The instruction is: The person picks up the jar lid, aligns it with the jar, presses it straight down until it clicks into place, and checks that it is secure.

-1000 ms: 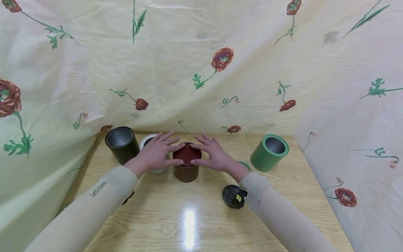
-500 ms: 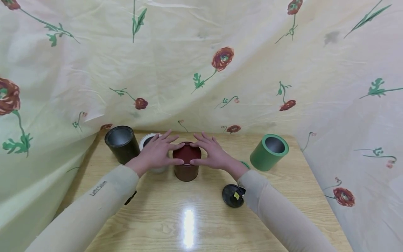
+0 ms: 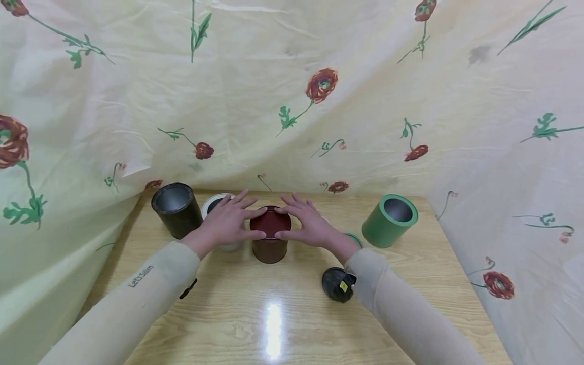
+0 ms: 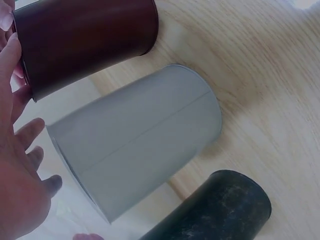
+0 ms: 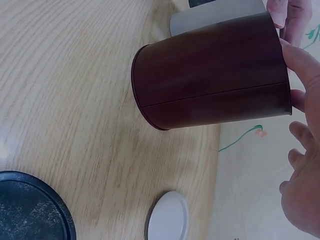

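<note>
A dark maroon canister [image 3: 270,252] stands upright on the table, a maroon lid [image 3: 270,224] on its top. From the left, my left hand [image 3: 228,223] touches the lid's edge with thumb and index finger, its other fingers spread out. My right hand [image 3: 310,224] mirrors this on the other side, thumb and index fingertips at the rim. Both hands lie flat-fingered over the top, the thumb tips close together at the near edge. Close beside the maroon canister, a white canister [image 4: 135,135] stands partly under my left hand in the head view.
A black canister [image 3: 182,219] stands open-topped at the back left, a green canister [image 3: 379,230] at the right. A black lid [image 3: 332,282] lies near my right wrist. A green lid [image 3: 356,239] shows behind that wrist. The right wrist view shows a white lid [image 5: 169,219].
</note>
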Demonstrator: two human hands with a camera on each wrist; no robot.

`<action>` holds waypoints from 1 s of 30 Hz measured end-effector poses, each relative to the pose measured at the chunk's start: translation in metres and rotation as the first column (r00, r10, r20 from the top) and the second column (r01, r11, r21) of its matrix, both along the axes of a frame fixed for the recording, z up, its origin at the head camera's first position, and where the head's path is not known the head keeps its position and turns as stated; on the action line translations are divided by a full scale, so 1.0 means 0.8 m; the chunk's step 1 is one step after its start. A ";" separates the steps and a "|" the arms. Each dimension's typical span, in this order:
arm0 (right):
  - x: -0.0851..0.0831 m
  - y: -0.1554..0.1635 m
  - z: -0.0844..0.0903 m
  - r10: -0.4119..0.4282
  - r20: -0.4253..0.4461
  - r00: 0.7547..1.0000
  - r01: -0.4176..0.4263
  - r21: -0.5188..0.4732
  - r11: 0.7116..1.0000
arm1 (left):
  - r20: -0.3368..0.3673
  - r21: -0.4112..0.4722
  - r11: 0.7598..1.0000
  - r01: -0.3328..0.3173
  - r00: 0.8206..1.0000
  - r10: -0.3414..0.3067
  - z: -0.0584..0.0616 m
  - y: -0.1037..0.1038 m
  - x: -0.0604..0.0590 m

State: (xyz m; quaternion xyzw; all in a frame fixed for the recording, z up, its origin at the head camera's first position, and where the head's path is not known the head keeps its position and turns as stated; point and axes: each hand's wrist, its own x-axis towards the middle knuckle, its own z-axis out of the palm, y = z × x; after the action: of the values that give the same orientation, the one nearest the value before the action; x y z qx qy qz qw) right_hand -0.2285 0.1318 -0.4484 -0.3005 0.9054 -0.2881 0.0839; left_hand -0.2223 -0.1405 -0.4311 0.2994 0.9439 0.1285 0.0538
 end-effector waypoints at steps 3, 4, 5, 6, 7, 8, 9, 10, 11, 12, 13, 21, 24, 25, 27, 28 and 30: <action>0.002 0.003 0.001 0.017 -0.042 0.999 -0.017 0.011 1.000 | -0.021 0.003 1.000 0.011 1.000 -0.011 0.001 -0.002 0.002; 0.003 0.005 0.002 0.025 -0.063 0.998 -0.024 0.015 1.000 | -0.032 0.004 1.000 0.016 0.999 -0.016 0.002 -0.003 0.002; 0.003 0.007 0.003 0.030 -0.078 0.997 -0.028 0.019 0.999 | -0.040 0.007 1.000 0.018 0.999 -0.018 0.002 -0.004 0.002; 0.003 0.009 0.005 0.034 -0.090 0.995 -0.032 0.022 0.999 | -0.050 0.011 1.000 0.021 0.999 -0.020 0.004 -0.004 0.002; 0.003 0.012 0.007 0.036 -0.100 0.994 -0.034 0.023 0.999 | -0.062 0.013 1.000 0.023 0.998 -0.022 0.006 -0.005 0.003; 0.003 0.015 0.009 0.038 -0.109 0.993 -0.035 0.025 0.999 | -0.076 0.016 1.000 0.026 0.997 -0.025 0.009 -0.005 0.003; 0.003 0.018 0.011 0.037 -0.119 0.992 -0.034 0.027 0.999 | -0.082 0.020 0.999 0.027 0.996 -0.025 0.011 -0.005 0.004; 0.003 0.021 0.013 0.035 -0.127 0.991 -0.031 0.032 0.999 | -0.089 0.023 0.999 0.027 0.996 -0.025 0.014 -0.005 0.004; 0.004 0.025 0.016 0.034 -0.129 0.991 -0.030 0.037 0.999 | -0.094 0.024 0.999 0.027 0.995 -0.024 0.016 -0.004 0.005; 0.004 0.029 0.018 0.033 -0.130 0.991 -0.027 0.044 0.999 | -0.094 0.025 0.999 0.026 0.995 -0.024 0.018 -0.004 0.005; 0.004 0.032 0.019 0.031 -0.135 0.990 -0.024 0.052 0.998 | -0.097 0.020 0.999 0.026 0.995 -0.024 0.020 -0.003 0.006; 0.008 0.062 0.018 0.003 -0.148 0.989 0.009 0.085 0.996 | -0.096 0.028 1.000 0.008 0.995 -0.006 0.032 0.010 0.017; 0.010 0.073 0.015 -0.005 -0.157 0.988 0.018 0.081 0.997 | -0.114 0.036 0.999 0.003 0.993 0.001 0.035 0.018 0.025; 0.010 0.077 0.014 -0.008 -0.159 0.987 0.022 0.083 0.996 | -0.123 0.034 0.999 0.002 0.992 0.002 0.036 0.021 0.027; 0.012 0.085 0.012 -0.013 -0.162 0.987 0.028 0.089 0.996 | -0.134 0.032 0.999 -0.001 0.991 0.005 0.035 0.027 0.031; 0.013 0.088 0.011 -0.014 -0.163 0.986 0.030 0.094 0.995 | -0.143 0.027 1.000 -0.002 0.990 0.006 0.035 0.031 0.034; 0.015 0.095 0.010 -0.017 -0.164 0.986 0.034 0.101 0.994 | -0.156 0.014 1.000 -0.006 0.988 0.008 0.034 0.038 0.038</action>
State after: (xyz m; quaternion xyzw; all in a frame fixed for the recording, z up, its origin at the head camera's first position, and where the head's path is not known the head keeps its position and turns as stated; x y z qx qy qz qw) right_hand -0.2166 0.2079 -0.4407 -0.3069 0.9265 -0.2165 0.0213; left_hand -0.1919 -0.1100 -0.4036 0.3057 0.9453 0.1113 -0.0228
